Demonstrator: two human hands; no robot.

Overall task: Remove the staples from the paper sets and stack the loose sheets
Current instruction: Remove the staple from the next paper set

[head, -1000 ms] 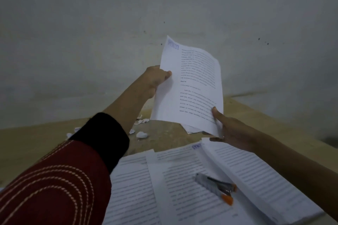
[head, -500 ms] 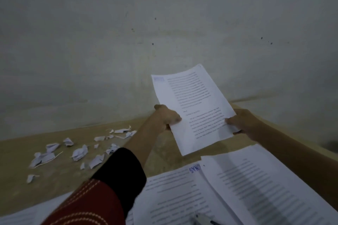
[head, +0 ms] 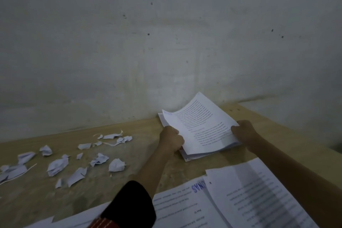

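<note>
Two hands, the left hand (head: 172,139) and the right hand (head: 244,133); one stack of loose sheets (head: 201,131); at least two paper sets (head: 259,200) at the near edge; about fifteen torn paper scraps (head: 57,166); one table (head: 92,200); one sleeve (head: 129,205).

The table (head: 140,153) looks like pale wood or wood laminate, matt, mottled with darker worn patches. The wall (head: 166,42) is matt painted plaster, uneven and flecked with dark specks. The held sheet (head: 203,129) is thin white printed paper, smooth and matt; the near sheets (head: 259,201) look the same. The scraps (head: 57,166) are creased, crumpled paper. The sleeve (head: 133,201) is matt black cloth, with red fabric and pale stitching at its lower edge.
</note>
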